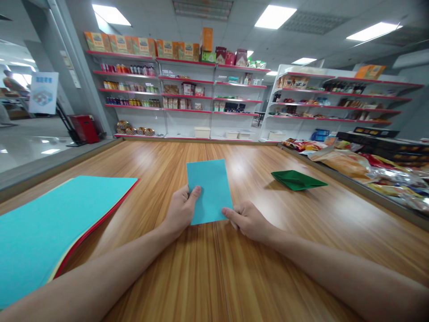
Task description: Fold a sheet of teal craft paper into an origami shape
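A teal sheet of paper (209, 190), folded to a tall rectangle, lies on the wooden table (201, 268) straight ahead of me. My left hand (181, 210) pinches its near left edge, thumb on top. My right hand (248, 219) pinches its near right corner with fingers curled. Both forearms rest low over the table.
A stack of coloured sheets (50, 223), teal on top with yellow and red below, lies at the left. A folded green paper shape (296, 180) sits at the right. Snack packets (362, 165) line the right edge. Stocked shop shelves (187, 94) stand behind.
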`<state>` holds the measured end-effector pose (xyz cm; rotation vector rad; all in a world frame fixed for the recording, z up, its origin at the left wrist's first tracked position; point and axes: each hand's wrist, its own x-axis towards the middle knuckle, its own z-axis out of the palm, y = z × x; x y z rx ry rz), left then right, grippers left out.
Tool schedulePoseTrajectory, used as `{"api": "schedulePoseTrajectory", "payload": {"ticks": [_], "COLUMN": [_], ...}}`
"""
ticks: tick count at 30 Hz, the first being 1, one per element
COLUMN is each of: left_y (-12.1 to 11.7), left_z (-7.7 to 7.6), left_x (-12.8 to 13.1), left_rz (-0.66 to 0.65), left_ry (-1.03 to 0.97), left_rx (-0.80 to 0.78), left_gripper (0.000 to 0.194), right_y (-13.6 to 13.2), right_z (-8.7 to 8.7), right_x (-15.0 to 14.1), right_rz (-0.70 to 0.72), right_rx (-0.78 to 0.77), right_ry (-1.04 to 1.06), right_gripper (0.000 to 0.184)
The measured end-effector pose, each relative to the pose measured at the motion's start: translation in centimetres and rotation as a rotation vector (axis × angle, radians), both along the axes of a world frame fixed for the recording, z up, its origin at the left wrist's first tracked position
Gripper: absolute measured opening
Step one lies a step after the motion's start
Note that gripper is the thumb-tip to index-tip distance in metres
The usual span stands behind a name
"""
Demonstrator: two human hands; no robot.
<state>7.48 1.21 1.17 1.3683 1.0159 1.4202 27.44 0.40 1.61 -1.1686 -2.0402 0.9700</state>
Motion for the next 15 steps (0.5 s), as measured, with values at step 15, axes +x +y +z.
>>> {"api": "schedulePoseTrajectory", "payload": {"ticks": [15], "left_y": [-3.2], "left_z": [1.5], "left_x": [1.7], "left_rz": [-0.529], "left_ry": [0.293], "left_rx": [-0.140], "left_gripper": [0.066], "right_y": [-0.5], "right_z": [-0.1], "right_x": [-1.0], "right_rz": [0.163], "right_rx": [-0.191], "right_ry": [0.296], "right_gripper": [0.069]}}
